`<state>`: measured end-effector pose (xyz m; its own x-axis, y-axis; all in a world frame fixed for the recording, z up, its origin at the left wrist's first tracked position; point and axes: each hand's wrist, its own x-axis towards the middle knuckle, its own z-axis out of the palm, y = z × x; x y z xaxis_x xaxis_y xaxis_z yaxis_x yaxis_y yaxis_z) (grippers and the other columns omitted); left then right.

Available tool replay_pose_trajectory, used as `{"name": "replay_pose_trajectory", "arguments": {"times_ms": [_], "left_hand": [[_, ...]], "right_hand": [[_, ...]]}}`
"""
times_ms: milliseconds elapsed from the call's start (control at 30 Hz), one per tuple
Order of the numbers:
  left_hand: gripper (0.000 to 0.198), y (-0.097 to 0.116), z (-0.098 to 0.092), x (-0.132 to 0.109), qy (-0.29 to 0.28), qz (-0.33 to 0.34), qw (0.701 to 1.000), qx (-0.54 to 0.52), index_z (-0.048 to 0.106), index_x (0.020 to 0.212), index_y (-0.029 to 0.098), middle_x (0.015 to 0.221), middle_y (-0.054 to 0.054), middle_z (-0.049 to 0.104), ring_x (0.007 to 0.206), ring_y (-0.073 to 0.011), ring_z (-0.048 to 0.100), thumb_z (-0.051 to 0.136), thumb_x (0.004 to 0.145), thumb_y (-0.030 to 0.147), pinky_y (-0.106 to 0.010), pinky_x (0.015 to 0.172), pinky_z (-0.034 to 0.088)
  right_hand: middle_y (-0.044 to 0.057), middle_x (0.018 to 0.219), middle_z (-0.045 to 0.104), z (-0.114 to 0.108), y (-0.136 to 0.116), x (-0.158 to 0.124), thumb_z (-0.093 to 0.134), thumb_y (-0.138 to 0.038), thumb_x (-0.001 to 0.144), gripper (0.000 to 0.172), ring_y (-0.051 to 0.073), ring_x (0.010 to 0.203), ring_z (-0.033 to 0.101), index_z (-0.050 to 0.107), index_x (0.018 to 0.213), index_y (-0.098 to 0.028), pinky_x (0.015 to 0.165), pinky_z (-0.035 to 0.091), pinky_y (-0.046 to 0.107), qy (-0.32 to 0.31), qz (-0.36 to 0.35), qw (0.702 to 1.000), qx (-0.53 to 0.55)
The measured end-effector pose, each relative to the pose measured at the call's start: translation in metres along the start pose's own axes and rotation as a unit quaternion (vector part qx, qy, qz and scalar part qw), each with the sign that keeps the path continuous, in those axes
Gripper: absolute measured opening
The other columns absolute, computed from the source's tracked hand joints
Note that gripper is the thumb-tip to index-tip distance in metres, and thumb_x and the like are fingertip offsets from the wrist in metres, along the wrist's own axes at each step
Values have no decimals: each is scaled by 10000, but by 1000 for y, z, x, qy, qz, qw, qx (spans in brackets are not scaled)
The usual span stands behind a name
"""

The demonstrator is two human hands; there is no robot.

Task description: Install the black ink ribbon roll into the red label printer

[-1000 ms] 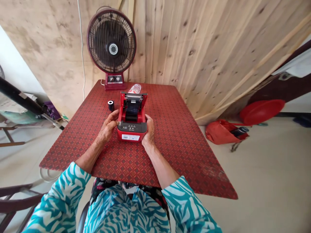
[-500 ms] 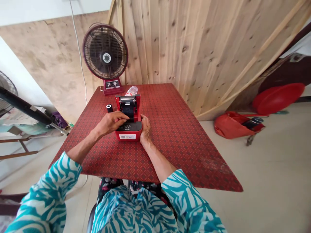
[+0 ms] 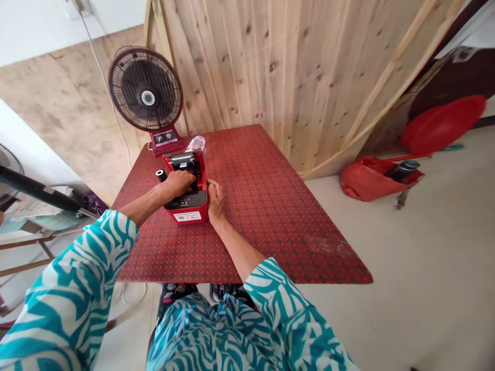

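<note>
A red and black label printer (image 3: pixel 188 215) stands on the table with its lid (image 3: pixel 181 158) raised, showing a dark compartment. My left hand (image 3: pixel 176 184) reaches over the front panel into that compartment. Its fingers are bent and closed, but the tips are hidden inside, so what they hold does not show. Against the printer's right side rests my right hand (image 3: pixel 215 202), its curled fingers gripping the casing. A small black roll with a white core (image 3: pixel 161 175) stands upright just left of the printer.
A maroon table fan (image 3: pixel 147 98) stands at the table's back left. Behind the printer lies a clear plastic bottle (image 3: pixel 198 144). The table (image 3: pixel 278 206) has a red patterned cover, and a wooden board wall rises behind it. A red bag (image 3: pixel 361 180) sits on the floor at right.
My left hand has moved deeper into the printer's compartment, hiding its fingertips. The right hand stays at the printer's side. The whole view has shifted and tilted slightly.
</note>
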<state>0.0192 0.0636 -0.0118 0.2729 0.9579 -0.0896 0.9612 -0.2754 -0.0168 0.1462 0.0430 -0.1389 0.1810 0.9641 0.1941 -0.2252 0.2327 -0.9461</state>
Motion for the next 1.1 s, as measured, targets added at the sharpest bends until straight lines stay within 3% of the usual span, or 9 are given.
{"name": "replay_pose_trajectory", "arguments": {"times_ms": [267, 467, 567, 800, 900, 967, 1100], "left_hand": [[167, -6, -15, -8, 12, -5, 1000, 25, 776, 850, 239, 824, -77, 766, 830, -294, 721, 672, 736, 300, -326, 714, 503], [338, -12, -15, -18, 17, 28, 999, 42, 780, 1078, 240, 1040, -94, 792, 937, -295, 729, 622, 789, 314, -313, 722, 493], [372, -14, -17, -17, 20, 33, 999, 38, 759, 1122, 240, 1018, -91, 787, 925, -294, 726, 623, 783, 311, -311, 720, 489], [307, -20, -41, -36, 39, 80, 991, -100, 760, 1022, 221, 879, -40, 738, 758, -208, 660, 679, 746, 328, -299, 703, 461], [310, -39, -53, -62, 79, 55, 981, -168, 760, 1040, 238, 723, 5, 672, 675, -181, 621, 714, 757, 357, -296, 682, 451], [297, -62, -57, -81, 119, -13, 978, -171, 755, 1026, 252, 621, 34, 610, 602, -168, 589, 727, 747, 350, -286, 632, 425], [291, -115, -42, -106, 176, -149, 960, -159, 710, 962, 234, 541, 52, 566, 528, -166, 551, 772, 690, 318, -280, 574, 394]], "right_hand": [[47, 1118, 705, -1, 0, 2, 482, -453, 900, 324, 211, 1141, 598, 707, 1035, -264, 1094, 450, 407, -5, -2, 1000, 11], [50, 1110, 704, -1, 3, 2, 475, -469, 888, 350, 214, 1131, 605, 709, 1036, -254, 1085, 451, 411, -13, -1, 1000, 12], [52, 1115, 707, -1, 5, 3, 482, -461, 887, 343, 219, 1127, 611, 708, 1032, -248, 1083, 448, 422, -9, 1, 1000, 17], [39, 1109, 717, -2, 7, 2, 497, -469, 877, 338, 218, 1126, 616, 705, 1042, -260, 1075, 448, 415, -9, 9, 1000, 26], [43, 1122, 718, -3, 9, 2, 503, -475, 874, 346, 222, 1134, 615, 704, 1050, -255, 1083, 442, 419, -9, 8, 1000, 26], [38, 1125, 724, -4, 10, 2, 520, -476, 869, 342, 223, 1133, 616, 709, 1055, -260, 1093, 438, 424, -9, 10, 1000, 28], [36, 1114, 730, -6, 10, 2, 536, -462, 863, 329, 227, 1113, 623, 728, 1046, -266, 1085, 446, 441, -1, 11, 1000, 24]]}}
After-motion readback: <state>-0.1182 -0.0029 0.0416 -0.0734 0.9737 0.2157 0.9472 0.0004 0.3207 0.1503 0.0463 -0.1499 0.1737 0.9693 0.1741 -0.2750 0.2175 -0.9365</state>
